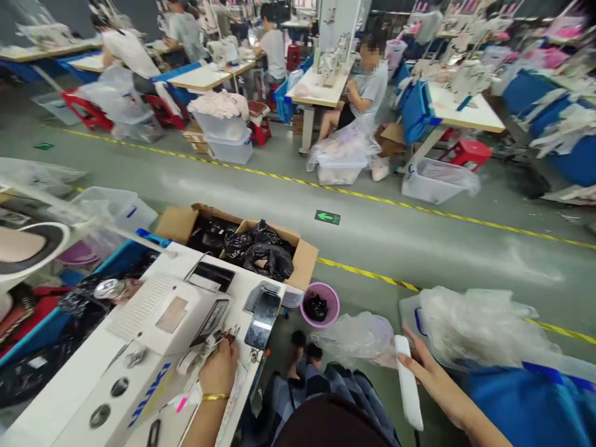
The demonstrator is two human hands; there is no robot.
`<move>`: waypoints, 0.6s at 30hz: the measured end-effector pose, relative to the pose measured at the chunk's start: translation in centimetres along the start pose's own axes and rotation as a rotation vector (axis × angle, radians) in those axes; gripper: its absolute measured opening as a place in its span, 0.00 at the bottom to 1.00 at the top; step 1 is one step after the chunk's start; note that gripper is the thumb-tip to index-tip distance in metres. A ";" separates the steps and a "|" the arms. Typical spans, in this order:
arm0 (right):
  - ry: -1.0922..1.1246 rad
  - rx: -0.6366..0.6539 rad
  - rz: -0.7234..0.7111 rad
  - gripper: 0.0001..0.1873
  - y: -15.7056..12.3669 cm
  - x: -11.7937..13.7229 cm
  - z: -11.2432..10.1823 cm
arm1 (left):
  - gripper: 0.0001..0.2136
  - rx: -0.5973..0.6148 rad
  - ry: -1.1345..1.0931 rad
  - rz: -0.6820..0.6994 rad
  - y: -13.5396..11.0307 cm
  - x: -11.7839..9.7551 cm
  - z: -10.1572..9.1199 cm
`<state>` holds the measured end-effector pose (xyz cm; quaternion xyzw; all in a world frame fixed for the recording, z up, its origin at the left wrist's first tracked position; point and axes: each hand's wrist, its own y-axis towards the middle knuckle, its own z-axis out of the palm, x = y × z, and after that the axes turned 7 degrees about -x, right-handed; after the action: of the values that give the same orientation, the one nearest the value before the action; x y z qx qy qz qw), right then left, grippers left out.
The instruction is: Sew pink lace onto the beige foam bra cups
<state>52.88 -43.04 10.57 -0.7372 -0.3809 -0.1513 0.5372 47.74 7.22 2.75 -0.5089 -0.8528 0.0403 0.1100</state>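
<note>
View from the head camera, as I read it from my remote post. My left hand (218, 366), with a gold-coloured bracelet (215, 397) at the wrist, reaches over the near side of a white sewing machine with blue lettering (149, 354). Its fingers are curled closely together at the silvery metal parts of the needle end; I cannot tell whether they pinch anything. My right hand (421, 360), well apart to the right, has its fingers closed around a long white bar with rounded edges (408, 388), held tilted beside the lap, clear of the table.

The sewing machine stands on a white table (56, 397). On its right far corner, just beyond the left hand, lies a dark glossy phone (263, 316); a small bright pink piece (181, 405) lies near the left wrist. Beyond the far edge, brown cardboard boxes (305, 264) hold black plastic bags (267, 261). To their right, a round purple basket (333, 298) stands on the grey floor. Farther right are heaped translucent plastic bags (484, 323). Across the aisle, edged with yellow-and-black tape (372, 270), several people sit at other sewing tables.
</note>
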 end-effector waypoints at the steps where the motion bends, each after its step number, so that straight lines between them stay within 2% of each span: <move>1: 0.026 -0.025 0.021 0.62 -0.2 0.2 -0.2 | 0.18 -0.015 0.002 -0.015 0.2 0.1 0.4; 5: 0.087 -0.085 0.072 0.61 -0.1 0.3 0.1 | 0.24 -0.088 -0.021 -0.043 0.6 0.3 1.9; 9: 0.133 -0.128 0.077 0.60 -0.5 0.3 1.1 | 0.24 -0.283 -0.256 0.047 0.6 0.5 3.2; 11: 0.179 -0.152 0.100 0.60 -1.2 0.0 1.2 | 0.22 -0.337 -0.354 0.083 0.3 0.5 3.7; 13: 0.230 -0.188 0.137 0.61 -1.9 -0.6 1.1 | 0.19 -0.314 -0.439 0.105 0.0 0.4 4.1; 15: 0.271 -0.230 0.168 0.62 -2.1 -1.3 0.7 | 0.18 -0.218 -0.555 0.070 -0.2 0.5 4.1; 18: 0.297 -0.262 0.184 0.62 -1.2 -2.1 0.0 | 0.17 -0.067 -0.690 -0.141 0.1 1.1 3.6</move>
<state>50.56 -43.71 10.04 -0.8020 -0.2056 -0.2570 0.4984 46.49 8.45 -0.65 -0.4086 -0.8735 0.1744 -0.1989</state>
